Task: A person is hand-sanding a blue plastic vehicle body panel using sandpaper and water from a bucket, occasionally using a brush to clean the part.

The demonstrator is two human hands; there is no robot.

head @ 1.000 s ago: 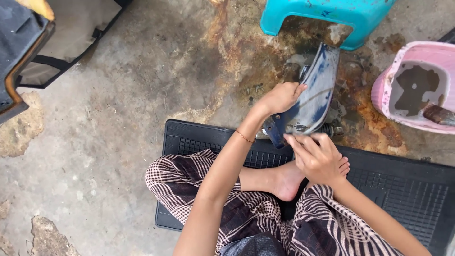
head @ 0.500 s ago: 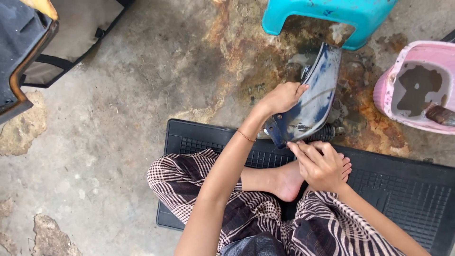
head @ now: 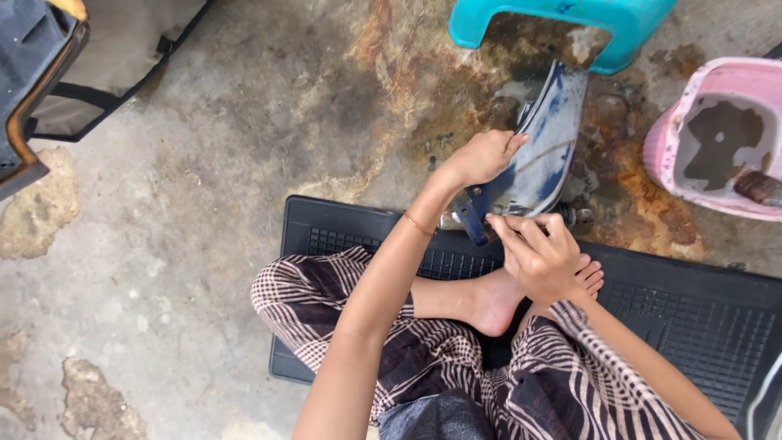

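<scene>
A curved dark blue panel (head: 547, 143), scuffed and dusty, stands tilted on the stained concrete floor in front of me. My left hand (head: 482, 156) grips its left edge and holds it up. My right hand (head: 538, 254) is closed at the panel's lower end, fingertips pinched against the bottom edge; whether something small sits in the fingers I cannot tell. I sit cross-legged on a black rubber mat (head: 700, 318), bare feet under my right hand.
A teal plastic stool (head: 570, 20) stands just beyond the panel. A pink plastic basin (head: 676, 147) with dirty water and a brush sits at the right. A dark vehicle part (head: 32, 90) and a grey cover lie at the top left.
My right hand has shifted slightly up toward the panel's bottom edge. The left hand keeps its grip and the panel stays put.
</scene>
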